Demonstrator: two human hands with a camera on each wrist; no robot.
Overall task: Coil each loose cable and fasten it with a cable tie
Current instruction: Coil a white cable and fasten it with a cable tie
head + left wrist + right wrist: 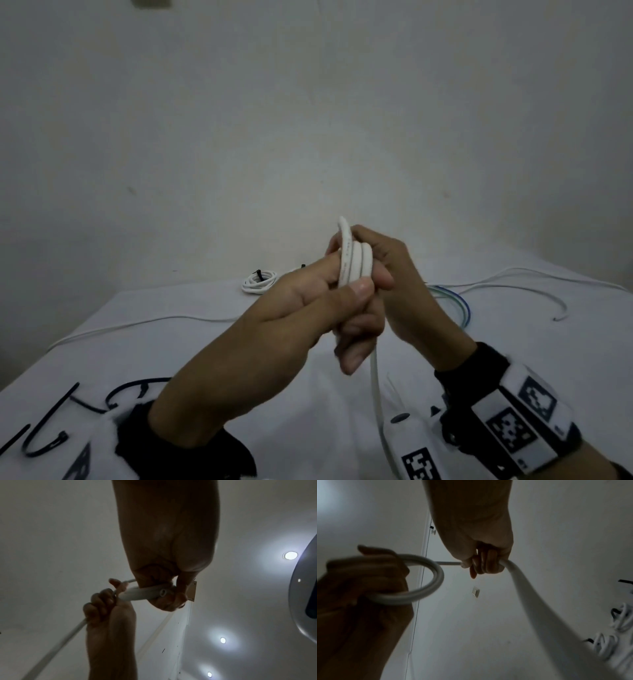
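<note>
A thick white cable (354,263) is wound into a small coil of three turns, held up above the table. My left hand (346,286) grips the coil, with its thumb pressed across the turns. My right hand (387,270) is curled round the same cable just behind the coil. The loose tail (375,394) hangs down toward the table. In the left wrist view my left hand (173,596) pinches the coil (145,593). The right wrist view shows my right hand (484,563) gripping the cable beside the loop (435,580).
A white coil (258,281) tied with a black tie lies at the table's (205,359) far edge. Several black cable ties (51,421) lie at the near left. Loose white cables (137,323) (513,277) run left and right, with a blue-green cable (459,301) behind my right hand.
</note>
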